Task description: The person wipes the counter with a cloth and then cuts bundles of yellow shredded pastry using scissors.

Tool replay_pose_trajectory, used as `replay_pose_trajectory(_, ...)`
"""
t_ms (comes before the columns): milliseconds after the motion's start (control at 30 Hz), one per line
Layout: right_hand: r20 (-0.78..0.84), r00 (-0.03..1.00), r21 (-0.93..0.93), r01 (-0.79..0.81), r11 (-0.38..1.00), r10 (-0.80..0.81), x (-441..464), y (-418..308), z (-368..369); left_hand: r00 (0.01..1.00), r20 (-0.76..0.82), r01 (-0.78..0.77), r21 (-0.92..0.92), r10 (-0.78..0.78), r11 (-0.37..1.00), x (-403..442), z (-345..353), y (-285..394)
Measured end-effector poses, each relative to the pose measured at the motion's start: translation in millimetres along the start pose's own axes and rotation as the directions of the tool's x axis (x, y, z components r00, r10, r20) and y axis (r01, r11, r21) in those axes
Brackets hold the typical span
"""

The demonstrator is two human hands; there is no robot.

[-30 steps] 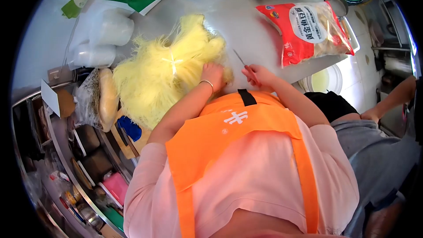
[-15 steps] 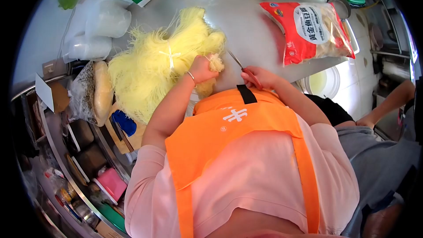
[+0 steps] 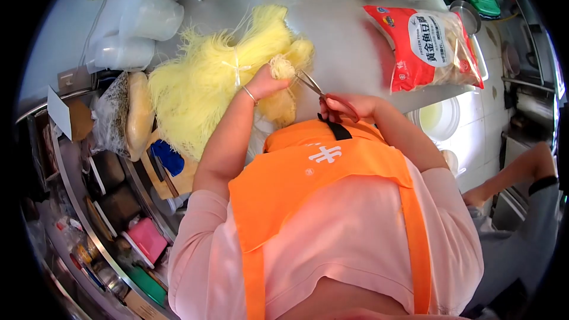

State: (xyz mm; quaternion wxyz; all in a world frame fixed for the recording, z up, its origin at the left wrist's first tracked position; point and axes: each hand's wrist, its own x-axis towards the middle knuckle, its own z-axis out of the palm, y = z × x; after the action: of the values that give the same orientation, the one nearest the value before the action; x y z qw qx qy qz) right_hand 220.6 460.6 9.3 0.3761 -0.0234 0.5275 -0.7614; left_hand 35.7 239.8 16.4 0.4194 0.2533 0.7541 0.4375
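My left hand [image 3: 265,85] is closed round a small bunch of pale yellow noodle-like strands [image 3: 282,67], its cut-looking end facing up. More darker yellow strands [image 3: 278,105] hang below that hand. In my right hand [image 3: 351,107] are red-handled scissors [image 3: 312,85], their blades parted and the tips at the bunch's right side. Just beyond my left hand lies a large heap of the same thin yellow strands [image 3: 195,86], tied with a white band [image 3: 236,68]. Whether the blades touch the strands is hard to tell.
A red bag of frozen food [image 3: 427,47] lies to the right on the metal table [image 3: 338,41]. Clear plastic tubs [image 3: 151,18] stand at the left, near filled bags [image 3: 139,115]. A white bucket [image 3: 438,120] is on the floor. Another person's arm [image 3: 510,172] shows at right.
My right hand has turned the scissors left, and their blades now spread at the bunch. My left hand has lifted slightly. The other person at right has shifted away.
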Motion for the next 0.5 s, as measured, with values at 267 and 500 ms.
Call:
replay_pose_trajectory(267,-0.055,0.997,0.090,-0.051,0.995,0.056,23,5,23,0.997,-0.009,-0.074,-0.121,0.074,0.990,-6,3,-6)
replay_pose_trajectory(500,-0.230,0.970,0.270,0.143,0.952,-0.081,42,0,70,0.995,-0.075,-0.078,-0.187,0.065,0.979,-16,7,-13)
